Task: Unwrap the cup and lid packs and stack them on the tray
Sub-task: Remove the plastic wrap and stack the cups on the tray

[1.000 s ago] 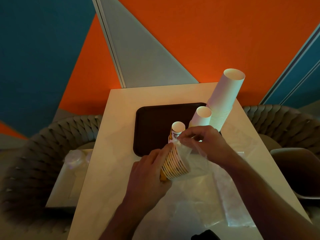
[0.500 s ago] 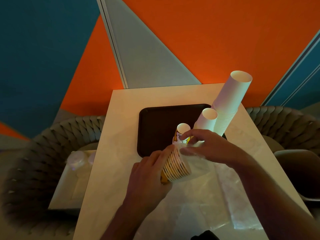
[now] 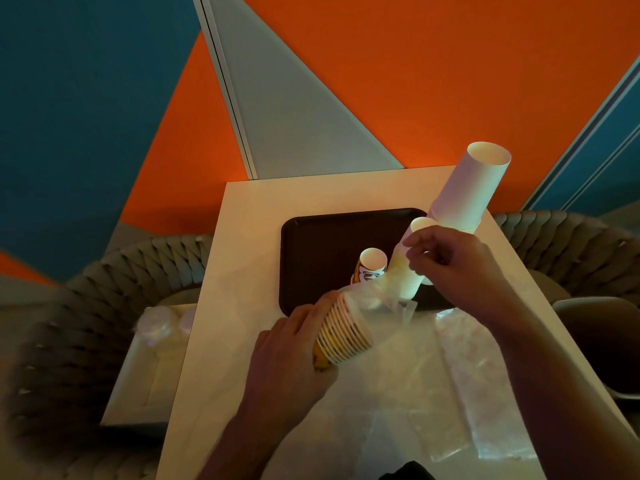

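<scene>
Our left hand (image 3: 294, 355) grips the printed cup stack (image 3: 341, 336) lying tilted over the table (image 3: 249, 271), its top end sheathed in clear wrap (image 3: 384, 303), while our right hand (image 3: 453, 268) pinches what seems to be the wrap's loose end near the mid white stack (image 3: 410, 258), though the dim light blurs that pinch. The risk we see is our right wrist brushing that white stack or the tall white stack (image 3: 471, 188), both leaning at the right edge of the tray (image 3: 311, 244); a hard tug on the film could topple them or the small printed cup (image 3: 372, 266). The tray's left half lies open for setting cups down; spent wrappers (image 3: 467, 393) clutter the near table, and its edges lie close on both sides.
</scene>
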Demonstrator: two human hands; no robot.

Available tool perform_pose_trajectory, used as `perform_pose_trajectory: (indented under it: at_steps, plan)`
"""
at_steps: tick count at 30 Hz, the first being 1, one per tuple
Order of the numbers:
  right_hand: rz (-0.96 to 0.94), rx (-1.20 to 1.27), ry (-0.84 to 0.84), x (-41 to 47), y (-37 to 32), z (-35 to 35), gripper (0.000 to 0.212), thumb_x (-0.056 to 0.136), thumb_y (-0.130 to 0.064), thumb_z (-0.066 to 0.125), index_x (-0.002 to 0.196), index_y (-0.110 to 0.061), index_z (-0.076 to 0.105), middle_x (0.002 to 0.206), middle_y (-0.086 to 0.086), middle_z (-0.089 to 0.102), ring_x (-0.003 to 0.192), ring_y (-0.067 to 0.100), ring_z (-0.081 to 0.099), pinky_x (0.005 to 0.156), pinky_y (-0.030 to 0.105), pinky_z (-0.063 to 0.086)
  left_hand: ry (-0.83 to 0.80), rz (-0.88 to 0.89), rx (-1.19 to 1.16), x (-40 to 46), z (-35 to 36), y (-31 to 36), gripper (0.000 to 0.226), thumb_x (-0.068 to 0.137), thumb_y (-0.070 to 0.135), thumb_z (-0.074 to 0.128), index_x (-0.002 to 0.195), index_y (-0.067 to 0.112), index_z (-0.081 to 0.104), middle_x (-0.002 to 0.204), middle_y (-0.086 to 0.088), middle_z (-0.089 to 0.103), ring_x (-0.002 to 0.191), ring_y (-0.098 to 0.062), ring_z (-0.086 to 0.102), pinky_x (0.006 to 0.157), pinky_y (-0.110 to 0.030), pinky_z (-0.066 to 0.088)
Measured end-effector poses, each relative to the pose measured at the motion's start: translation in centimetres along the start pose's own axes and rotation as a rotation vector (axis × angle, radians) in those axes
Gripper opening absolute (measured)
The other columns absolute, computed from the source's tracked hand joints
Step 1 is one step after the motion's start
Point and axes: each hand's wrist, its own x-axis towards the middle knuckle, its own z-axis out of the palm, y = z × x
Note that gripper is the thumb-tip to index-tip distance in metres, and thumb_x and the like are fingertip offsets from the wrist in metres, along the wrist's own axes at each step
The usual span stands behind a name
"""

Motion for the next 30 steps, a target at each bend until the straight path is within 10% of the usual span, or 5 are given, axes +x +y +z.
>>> perform_pose_trajectory:
  at_steps: [12,19,24,26,30]
  plan:
    - [-0.227,-0.177,-0.671,-0.9,-2.1,0.3,0.035,0.086,0.005,0.061,0.092,-0.022,0.082,0.093,-0.01,0.078,0.089,0.013,0.073,0.086,0.042,0.058,0.011,-0.028,0.048,-0.1,-1.3,-1.0,0.104,0.074,0.045,0.081,0.146,0.051,0.007,0.138,0.013,0.049,0.118,-0.008,0.051,0.094,-0.033,0.053]
    - [-0.008,-0.057,-0.785,-1.8,-2.3,0.1,0.091,0.078,-0.016,0.087,0.134,-0.07,0.04,0.125,-0.037,0.058,0.086,0.017,0.073,0.081,0.029,0.06,0.017,-0.065,0.01,-0.3,-2.0,-1.9,0.102,0.073,0.043,0.082,0.146,0.051,0.011,0.138,0.015,0.049,0.116,-0.006,0.051,0.092,-0.034,0.055]
    - [-0.124,0.007,-0.47,-1.4,-1.6,0.9,0.03,0.085,-0.005,0.077,0.092,-0.034,0.076,0.088,-0.012,0.075,0.075,0.004,0.069,0.073,0.02,0.051,-0.001,-0.064,-0.016,-0.5,-2.2,-2.3,0.103,0.074,0.047,0.081,0.146,0.054,0.008,0.139,0.017,0.047,0.116,-0.004,0.052,0.094,-0.033,0.054]
    - [-0.163,0.056,-0.471,-1.4,-1.7,2.0,0.037,0.085,0.004,0.073,0.076,-0.032,0.075,0.085,-0.003,0.076,0.081,0.014,0.072,0.076,0.028,0.055,-0.02,-0.047,-0.029,-0.6,-2.3,-2.0,0.103,0.075,0.048,0.08,0.144,0.057,0.003,0.14,0.019,0.044,0.116,0.0,0.049,0.095,-0.029,0.053]
    - [-0.21,0.127,-0.581,-1.6,-1.3,4.2,0.019,0.086,-0.009,0.079,0.098,-0.024,0.077,0.102,-0.004,0.074,0.1,0.019,0.071,0.087,0.037,0.059,-0.046,-0.011,-0.043,-0.5,-2.5,-1.6,0.106,0.076,0.046,0.08,0.143,0.059,-0.001,0.139,0.019,0.044,0.114,-0.002,0.051,0.092,-0.029,0.054]
